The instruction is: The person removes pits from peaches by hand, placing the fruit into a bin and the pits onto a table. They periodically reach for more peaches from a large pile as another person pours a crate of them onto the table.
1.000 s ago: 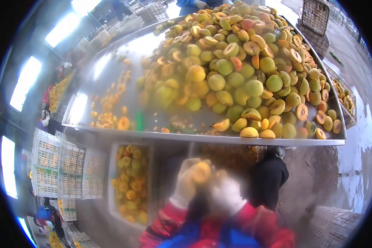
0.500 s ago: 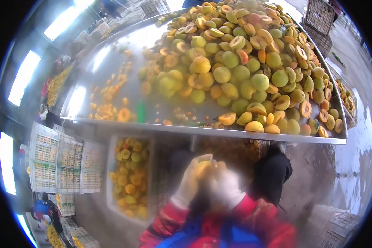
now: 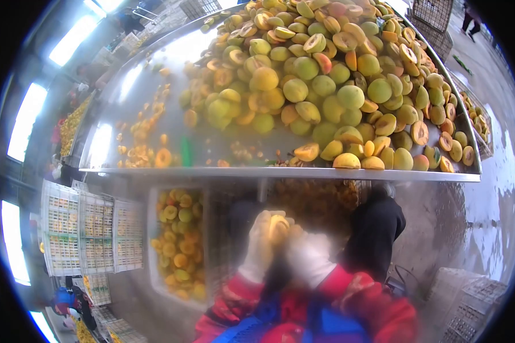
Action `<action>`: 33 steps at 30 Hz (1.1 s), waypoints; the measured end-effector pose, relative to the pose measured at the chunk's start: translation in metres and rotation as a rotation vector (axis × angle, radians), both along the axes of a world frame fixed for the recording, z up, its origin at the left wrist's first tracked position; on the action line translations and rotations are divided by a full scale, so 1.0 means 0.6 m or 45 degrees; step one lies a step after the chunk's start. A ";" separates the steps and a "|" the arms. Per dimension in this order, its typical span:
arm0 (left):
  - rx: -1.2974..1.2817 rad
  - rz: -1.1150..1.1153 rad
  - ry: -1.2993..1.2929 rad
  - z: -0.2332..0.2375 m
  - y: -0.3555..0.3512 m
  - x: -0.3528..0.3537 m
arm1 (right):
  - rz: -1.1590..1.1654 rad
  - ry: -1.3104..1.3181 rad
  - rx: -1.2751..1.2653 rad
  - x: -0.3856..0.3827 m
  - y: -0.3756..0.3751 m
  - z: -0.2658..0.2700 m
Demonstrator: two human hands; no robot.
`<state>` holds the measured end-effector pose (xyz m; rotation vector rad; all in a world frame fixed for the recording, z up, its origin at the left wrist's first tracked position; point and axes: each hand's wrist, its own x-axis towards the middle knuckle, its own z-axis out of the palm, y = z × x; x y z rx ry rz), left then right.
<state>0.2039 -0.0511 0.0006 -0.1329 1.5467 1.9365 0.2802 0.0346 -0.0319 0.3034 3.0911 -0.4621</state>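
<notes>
My left hand (image 3: 259,246), in a whitish glove, is closed round a yellow-orange fruit (image 3: 278,226) in front of my body, below the front edge of the metal table (image 3: 303,173). Close beside it, my right hand (image 3: 309,254), also gloved, has its fingers bent near the fruit; they are blurred, and what they hold, if anything, cannot be made out. On the table lies a big heap of whole and halved green and orange fruit (image 3: 326,86). Small orange pieces (image 3: 146,134) are scattered at the table's left.
A white crate of fruit (image 3: 153,251) stands below the table at left, near stacked crates (image 3: 97,228). More crates stand at the lower right (image 3: 469,303) and upper right (image 3: 432,14). Other people are at the lower left (image 3: 68,303) and top right (image 3: 471,23).
The view has shifted, so the table and heap sit slightly higher and further left. My hands remain together, and the fruit now shows more clearly between my left fingers.
</notes>
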 end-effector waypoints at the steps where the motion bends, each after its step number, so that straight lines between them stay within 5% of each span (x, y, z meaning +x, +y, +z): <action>1: -0.004 -0.003 -0.005 -0.008 -0.004 -0.002 | 0.004 -0.097 -0.001 -0.001 0.000 0.005; 3: -0.240 -0.172 0.328 -0.026 -0.015 -0.006 | 0.010 -0.111 -0.048 -0.001 0.000 0.005; 17: -0.406 -0.109 0.043 -0.010 0.008 -0.013 | -0.043 -0.257 -0.413 -0.001 0.006 0.014; 23: -0.329 -0.010 0.192 -0.019 0.015 -0.010 | 0.137 -0.318 -0.319 -0.015 0.031 0.039; 26: -0.263 0.032 0.139 -0.006 0.020 -0.007 | -0.184 -0.227 -0.358 -0.020 0.003 0.011; 33: -0.306 0.029 0.329 -0.037 0.008 -0.003 | -0.114 -0.137 -0.521 -0.013 0.014 0.031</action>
